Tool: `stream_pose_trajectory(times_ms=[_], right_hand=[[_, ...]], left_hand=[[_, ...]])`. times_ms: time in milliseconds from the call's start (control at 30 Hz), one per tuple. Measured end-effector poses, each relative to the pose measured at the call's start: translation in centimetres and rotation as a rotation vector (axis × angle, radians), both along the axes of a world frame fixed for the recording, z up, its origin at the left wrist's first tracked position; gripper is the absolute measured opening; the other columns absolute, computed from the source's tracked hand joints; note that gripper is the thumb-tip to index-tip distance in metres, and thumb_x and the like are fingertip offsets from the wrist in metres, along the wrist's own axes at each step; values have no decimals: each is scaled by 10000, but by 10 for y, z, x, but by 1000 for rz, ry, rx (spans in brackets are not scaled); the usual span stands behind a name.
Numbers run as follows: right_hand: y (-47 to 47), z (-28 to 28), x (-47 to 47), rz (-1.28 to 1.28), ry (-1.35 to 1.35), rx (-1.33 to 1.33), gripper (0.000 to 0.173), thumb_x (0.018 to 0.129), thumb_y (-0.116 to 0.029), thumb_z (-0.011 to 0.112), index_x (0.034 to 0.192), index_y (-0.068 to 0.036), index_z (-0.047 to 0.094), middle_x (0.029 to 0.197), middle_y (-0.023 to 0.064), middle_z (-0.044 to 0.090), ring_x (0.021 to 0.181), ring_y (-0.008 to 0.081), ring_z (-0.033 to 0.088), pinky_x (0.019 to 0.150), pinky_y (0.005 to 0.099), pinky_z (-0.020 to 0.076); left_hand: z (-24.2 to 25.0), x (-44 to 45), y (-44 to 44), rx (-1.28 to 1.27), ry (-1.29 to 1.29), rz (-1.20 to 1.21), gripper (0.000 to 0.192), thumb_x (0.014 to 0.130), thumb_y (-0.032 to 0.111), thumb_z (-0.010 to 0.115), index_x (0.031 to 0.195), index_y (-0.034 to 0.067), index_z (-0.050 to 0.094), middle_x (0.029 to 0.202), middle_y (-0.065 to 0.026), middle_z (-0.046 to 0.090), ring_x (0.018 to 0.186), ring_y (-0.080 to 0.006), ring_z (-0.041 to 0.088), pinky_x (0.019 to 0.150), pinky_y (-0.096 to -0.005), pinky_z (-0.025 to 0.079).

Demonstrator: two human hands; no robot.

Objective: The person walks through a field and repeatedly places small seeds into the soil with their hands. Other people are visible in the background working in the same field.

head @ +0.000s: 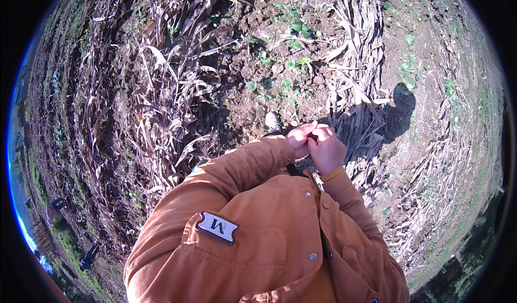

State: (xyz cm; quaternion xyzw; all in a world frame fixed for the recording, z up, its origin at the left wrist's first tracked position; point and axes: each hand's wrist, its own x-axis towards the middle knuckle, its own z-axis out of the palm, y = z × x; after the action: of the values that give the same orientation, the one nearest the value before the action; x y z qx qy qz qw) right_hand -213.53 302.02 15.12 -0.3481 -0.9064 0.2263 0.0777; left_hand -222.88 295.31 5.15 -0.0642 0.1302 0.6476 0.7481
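Both hands meet in front of the waist of an orange-brown snap-front jacket [266, 214]. My left hand [299, 139] comes in from the picture's left and touches my right hand [328, 147], whose fingers are curled. A small dark thing [312, 136] shows between the two; what it is cannot be told, nor which hand grips it. Just beyond the hands, a shoe tip [272, 119] stands on the soil. Which sleeve belongs to which side is judged only from its place in the picture.
Dry corn stalks and leaves lie in rows at left [161, 101] and right [363, 61]. Between them is clumpy soil with small green plants [299, 28]. Two distant people [89, 257] appear at the lower left, small and unclear. A shadow [400, 109] falls at right.
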Motion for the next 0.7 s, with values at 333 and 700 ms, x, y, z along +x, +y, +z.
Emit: stream_pose_trajectory(times_ms=[333, 700], right_hand=[[13, -8, -41, 118, 109, -11, 67, 882, -158, 726, 936, -120, 736, 947, 92, 739, 835, 313, 725, 741, 395, 590], [18, 25, -129, 320, 156, -238, 120, 922, -163, 751, 992, -67, 758, 910, 95, 727, 744, 261, 710, 666, 363, 559]], left_hand=[[-12, -35, 3, 110, -48, 168, 553, 1102, 414, 498, 1347, -71, 599, 1318, -195, 676, 1221, -300, 658, 1065, -420, 534], [-34, -87, -30, 11, -128, 468, 402, 1129, 322, 461, 1308, -14, 589, 1243, -161, 691, 1125, -254, 707, 997, -405, 599]])
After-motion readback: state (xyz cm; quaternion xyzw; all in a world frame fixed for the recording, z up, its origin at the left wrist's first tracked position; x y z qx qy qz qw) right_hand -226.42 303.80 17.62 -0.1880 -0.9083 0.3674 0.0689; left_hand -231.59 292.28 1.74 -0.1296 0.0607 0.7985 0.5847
